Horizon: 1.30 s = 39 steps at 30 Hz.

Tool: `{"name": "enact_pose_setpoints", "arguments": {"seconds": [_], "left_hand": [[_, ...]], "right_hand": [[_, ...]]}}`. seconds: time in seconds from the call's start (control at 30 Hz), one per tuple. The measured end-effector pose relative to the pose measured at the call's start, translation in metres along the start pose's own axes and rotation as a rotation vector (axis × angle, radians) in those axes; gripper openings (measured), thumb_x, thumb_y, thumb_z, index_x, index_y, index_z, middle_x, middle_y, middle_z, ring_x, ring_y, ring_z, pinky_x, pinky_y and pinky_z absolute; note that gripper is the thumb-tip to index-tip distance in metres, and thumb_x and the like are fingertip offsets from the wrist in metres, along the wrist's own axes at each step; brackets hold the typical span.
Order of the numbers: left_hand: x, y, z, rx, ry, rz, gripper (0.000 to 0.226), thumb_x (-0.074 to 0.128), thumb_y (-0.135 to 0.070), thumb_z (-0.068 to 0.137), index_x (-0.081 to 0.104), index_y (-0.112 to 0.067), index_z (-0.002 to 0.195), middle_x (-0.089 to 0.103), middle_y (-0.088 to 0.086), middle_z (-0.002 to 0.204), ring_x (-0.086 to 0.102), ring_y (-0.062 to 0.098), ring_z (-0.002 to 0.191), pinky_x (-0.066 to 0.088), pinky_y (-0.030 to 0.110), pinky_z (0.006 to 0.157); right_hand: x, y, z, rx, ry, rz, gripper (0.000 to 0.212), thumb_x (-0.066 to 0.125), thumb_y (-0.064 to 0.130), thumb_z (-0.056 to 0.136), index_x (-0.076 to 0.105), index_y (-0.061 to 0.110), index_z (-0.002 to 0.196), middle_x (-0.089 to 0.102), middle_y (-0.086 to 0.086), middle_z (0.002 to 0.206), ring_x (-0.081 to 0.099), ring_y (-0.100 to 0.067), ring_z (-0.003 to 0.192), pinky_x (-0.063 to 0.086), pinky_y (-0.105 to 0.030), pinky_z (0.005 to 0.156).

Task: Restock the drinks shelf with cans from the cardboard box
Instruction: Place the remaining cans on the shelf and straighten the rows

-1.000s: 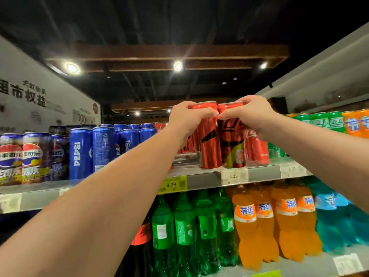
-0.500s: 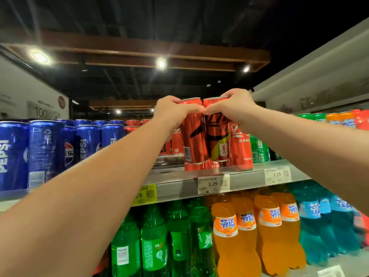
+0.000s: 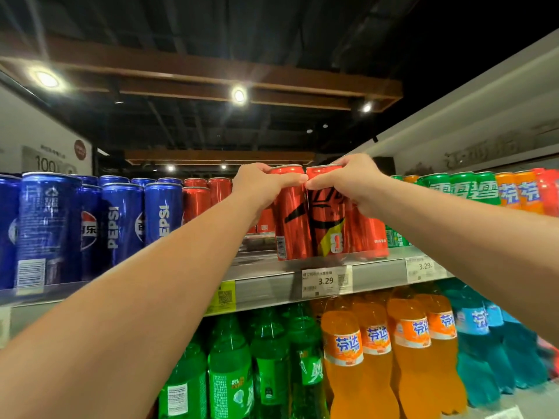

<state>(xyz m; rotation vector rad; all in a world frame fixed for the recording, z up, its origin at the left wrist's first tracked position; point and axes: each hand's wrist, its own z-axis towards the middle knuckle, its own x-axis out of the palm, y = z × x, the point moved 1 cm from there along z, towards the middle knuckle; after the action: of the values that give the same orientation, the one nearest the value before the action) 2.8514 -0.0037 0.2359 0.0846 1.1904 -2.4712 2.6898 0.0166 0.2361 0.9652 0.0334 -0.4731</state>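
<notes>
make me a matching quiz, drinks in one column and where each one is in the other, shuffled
1 Pepsi cans
2 orange Fanta bottles
3 green soda bottles
4 front red cans

a lower shelf, under white 3.29 tag
b gripped by left hand and right hand
c upper shelf, far left
d lower shelf, under yellow tag

Pairs: 1-c, 2-a, 3-d, 4-b

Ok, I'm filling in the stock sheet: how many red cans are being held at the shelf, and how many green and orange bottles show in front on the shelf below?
Red cans in a grip: 2, one in the left hand, one in the right hand
Green bottles: 4
Orange bottles: 4
Total: 10
</notes>
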Motion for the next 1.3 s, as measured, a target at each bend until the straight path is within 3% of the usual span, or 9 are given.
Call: {"name": "enact_pose_setpoints", "arguments": {"seconds": [0.2,0.47,0.57,0.7,0.9,1.0,1.1,1.3], "left_hand": [[0.002,0.012,0.003,-0.011,0.060,-0.035,0.076,0.086,-0.046,0.059,0.060,-0.014,0.122,0.068,0.004,0.107,0.065,0.024,0.100,0.054,0.043,0.089],[0.008,0.020,0.000,0.005,0.120,-0.109,0.061,0.081,-0.046,0.067,0.062,-0.020,0.119,0.068,0.001,0.109,0.064,0.022,0.102,0.053,0.044,0.091],[0.009,0.020,-0.003,0.017,0.041,-0.106,0.070,0.080,-0.047,0.067,0.054,-0.018,0.126,0.062,0.001,0.117,0.061,0.021,0.106,0.052,0.043,0.091],[0.009,0.022,-0.007,0.010,-0.012,-0.096,0.049,0.079,-0.048,0.069,0.059,-0.023,0.106,0.065,-0.001,0.107,0.062,0.019,0.100,0.053,0.042,0.090],[0.013,0.022,-0.015,0.013,-0.022,-0.154,0.042,0.077,-0.046,0.072,0.065,-0.020,0.103,0.069,0.000,0.103,0.066,0.020,0.097,0.054,0.043,0.089],[0.018,0.023,-0.026,0.016,-0.016,-0.137,0.059,0.081,-0.051,0.062,0.062,-0.021,0.109,0.067,0.000,0.109,0.064,0.020,0.101,0.051,0.045,0.092],[0.021,0.026,-0.037,-0.017,-0.028,-0.014,0.090,0.085,-0.046,0.060,0.042,-0.018,0.133,0.054,0.003,0.128,0.055,0.023,0.115,0.047,0.047,0.098],[0.018,0.026,-0.043,-0.046,-0.057,0.009,0.082,0.083,-0.040,0.067,0.040,-0.017,0.132,0.051,0.003,0.129,0.053,0.023,0.114,0.048,0.046,0.096]], "right_hand": [[0.002,-0.007,0.001,0.027,-0.010,0.010,0.076,0.086,0.032,0.067,0.050,0.012,0.131,0.063,-0.008,0.110,0.061,-0.025,0.100,0.052,-0.038,0.078],[0.008,-0.020,0.000,-0.002,-0.055,-0.040,0.070,0.080,0.048,0.070,0.053,0.016,0.125,0.065,-0.006,0.110,0.064,-0.026,0.098,0.055,-0.043,0.085],[0.013,-0.025,-0.003,-0.022,-0.083,-0.039,0.066,0.075,0.041,0.078,0.044,0.015,0.130,0.061,-0.006,0.113,0.063,-0.024,0.099,0.055,-0.041,0.081],[0.015,-0.028,-0.010,-0.091,-0.089,-0.087,0.054,0.074,0.030,0.073,0.053,0.020,0.121,0.064,-0.002,0.105,0.064,-0.021,0.094,0.055,-0.040,0.082],[0.014,-0.034,-0.030,-0.222,-0.208,-0.182,0.046,0.079,0.022,0.071,0.059,0.019,0.113,0.062,0.003,0.101,0.059,-0.013,0.091,0.046,-0.026,0.074],[0.020,-0.048,-0.040,-0.224,-0.262,-0.228,0.049,0.081,0.025,0.066,0.056,0.019,0.108,0.060,0.000,0.105,0.058,-0.016,0.093,0.049,-0.031,0.078],[0.025,-0.063,-0.051,-0.182,-0.272,-0.271,0.056,0.081,0.027,0.068,0.049,0.016,0.113,0.051,0.000,0.109,0.052,-0.016,0.096,0.045,-0.030,0.080],[0.025,-0.074,-0.055,-0.158,-0.285,-0.318,0.054,0.083,0.033,0.069,0.041,0.022,0.102,0.055,0.001,0.103,0.056,-0.019,0.095,0.050,-0.036,0.081]]}}
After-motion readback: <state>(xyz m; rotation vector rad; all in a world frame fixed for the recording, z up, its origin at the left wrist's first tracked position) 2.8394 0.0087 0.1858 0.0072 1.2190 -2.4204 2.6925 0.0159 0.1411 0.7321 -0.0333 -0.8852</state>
